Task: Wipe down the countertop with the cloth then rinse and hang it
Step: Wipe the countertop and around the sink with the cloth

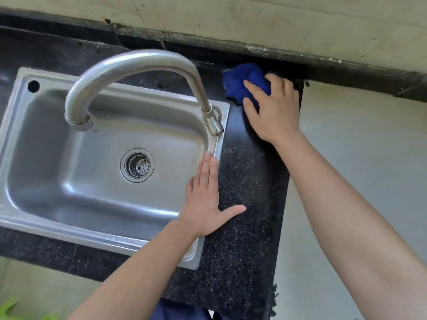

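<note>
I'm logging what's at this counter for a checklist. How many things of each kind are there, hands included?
Blue cloth: 1
Faucet: 1
Sink: 1
Drain strainer: 1
Countertop: 1
Hands: 2, left hand and right hand
Total: 7

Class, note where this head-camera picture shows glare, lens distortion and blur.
Head view: glare streaks the tap and sink; the wide lens bends the wall edge and counter; the cloth and right hand look slightly soft, the left hand sharp.
</note>
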Demonstrator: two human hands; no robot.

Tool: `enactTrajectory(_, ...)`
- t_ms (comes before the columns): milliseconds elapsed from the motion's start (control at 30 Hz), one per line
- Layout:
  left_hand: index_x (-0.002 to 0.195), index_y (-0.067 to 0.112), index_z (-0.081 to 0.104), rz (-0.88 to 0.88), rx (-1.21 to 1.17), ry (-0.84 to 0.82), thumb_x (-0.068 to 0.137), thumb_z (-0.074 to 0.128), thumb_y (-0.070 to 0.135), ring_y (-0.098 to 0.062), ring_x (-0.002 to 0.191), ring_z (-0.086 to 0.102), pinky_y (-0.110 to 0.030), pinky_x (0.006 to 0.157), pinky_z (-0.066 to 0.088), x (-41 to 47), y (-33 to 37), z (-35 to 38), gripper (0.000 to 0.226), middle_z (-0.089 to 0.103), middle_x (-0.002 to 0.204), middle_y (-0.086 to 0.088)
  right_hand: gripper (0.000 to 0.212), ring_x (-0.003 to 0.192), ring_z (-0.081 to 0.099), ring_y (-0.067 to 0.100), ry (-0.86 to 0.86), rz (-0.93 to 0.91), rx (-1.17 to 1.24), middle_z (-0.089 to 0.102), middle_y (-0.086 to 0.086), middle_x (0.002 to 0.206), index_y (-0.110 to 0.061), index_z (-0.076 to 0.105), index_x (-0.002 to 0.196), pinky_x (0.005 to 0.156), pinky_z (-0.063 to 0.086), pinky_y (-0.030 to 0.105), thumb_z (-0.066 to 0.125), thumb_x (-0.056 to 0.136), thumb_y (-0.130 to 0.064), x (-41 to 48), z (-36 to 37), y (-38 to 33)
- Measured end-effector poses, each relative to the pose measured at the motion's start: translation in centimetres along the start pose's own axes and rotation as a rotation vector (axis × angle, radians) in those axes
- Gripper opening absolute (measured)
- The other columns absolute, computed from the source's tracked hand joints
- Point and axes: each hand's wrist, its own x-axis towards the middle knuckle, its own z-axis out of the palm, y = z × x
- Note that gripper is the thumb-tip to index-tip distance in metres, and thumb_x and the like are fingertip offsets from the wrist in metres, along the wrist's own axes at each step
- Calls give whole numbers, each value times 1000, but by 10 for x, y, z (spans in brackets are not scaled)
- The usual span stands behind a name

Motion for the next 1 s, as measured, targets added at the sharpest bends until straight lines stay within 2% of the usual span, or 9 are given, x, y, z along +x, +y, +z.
enactTrajectory(67, 153, 15, -24, -3, 4, 0, 76, 44, 87, -15, 151, -20, -49, 123, 11, 1, 0, -1, 125, -32, 160, 3, 46, 125, 43, 39, 57, 121, 19, 45, 12, 148, -34, 54, 140, 99, 37, 46, 41, 99, -50, -32, -7, 33)
enactTrajectory(167, 153, 17, -25, -8, 14, -2, 75, 44, 88, -16, 151, -18, -49, 123, 11, 2, 0, 0, 126, -33, 160, 3, 49, 135, 35, 39, 0, 206, 23, 36, 12, 155, -32, 51, 142, 108, 30, 47, 40, 99, -52, -70, -10, 34)
enactTrajectory(333, 152, 16, -27, -31, 53, -25, 74, 43, 87, -19, 152, -16, -49, 122, 10, 0, 2, -4, 126, -35, 159, 1, 53, 145, 23, 35, -117, 167, 64, 28, 11, 161, -32, 46, 146, 117, 21, 51, 35, 98, -55, -108, -8, -12)
enactTrajectory(433, 151, 16, -29, -37, 73, -69, 74, 38, 88, -19, 151, -21, -50, 123, 6, 0, 3, -8, 124, -34, 159, 1, 53, 147, 21, 35, -139, 171, 91, 28, 10, 161, -31, 49, 143, 118, 20, 52, 36, 97, -54, -128, -10, -26)
enactTrajectory(533, 155, 17, -18, -6, 133, -88, 86, 39, 75, -22, 151, -18, -49, 123, 4, 0, -7, -21, 107, -25, 163, 0, 47, 147, 22, 35, -147, 222, 110, 30, 10, 160, -30, 52, 137, 117, 21, 55, 45, 96, -51, -150, -11, -44)
enactTrajectory(600, 158, 19, -3, 25, 185, -68, 95, 32, 65, -22, 153, -12, -48, 123, 7, -5, -25, -36, 86, -11, 166, -1, 43, 144, 27, 36, -117, 259, 121, 36, 10, 157, -28, 58, 131, 113, 27, 56, 54, 93, -47, -164, -10, -61)
enactTrajectory(700, 158, 18, 14, 2, 243, -52, 89, 8, 69, -22, 153, -6, -45, 121, 8, -19, -70, -62, 86, 0, 167, -3, 37, 136, 37, 38, -55, 345, 129, 46, 10, 148, -22, 63, 118, 103, 36, 56, 65, 84, -38, -175, -8, -89)
enactTrajectory(867, 157, 13, 16, -33, 343, -62, 102, 26, 55, -29, 153, -4, -47, 121, 10, -23, -164, -111, 70, 0, 166, -11, 33, 110, 49, 38, 17, 501, 79, 59, 8, 124, -16, 65, 101, 76, 51, 49, 71, 71, -30, -170, -8, -136)
enactTrajectory(1000, 155, 8, 24, 27, 372, 46, 100, 35, 54, -35, 152, 2, -53, 117, 18, 0, -223, -158, 73, 3, 165, -19, 34, 104, 49, 34, 114, 612, 139, 58, 3, 115, -20, 65, 102, 69, 52, 42, 73, 69, -23, -159, -16, -172)
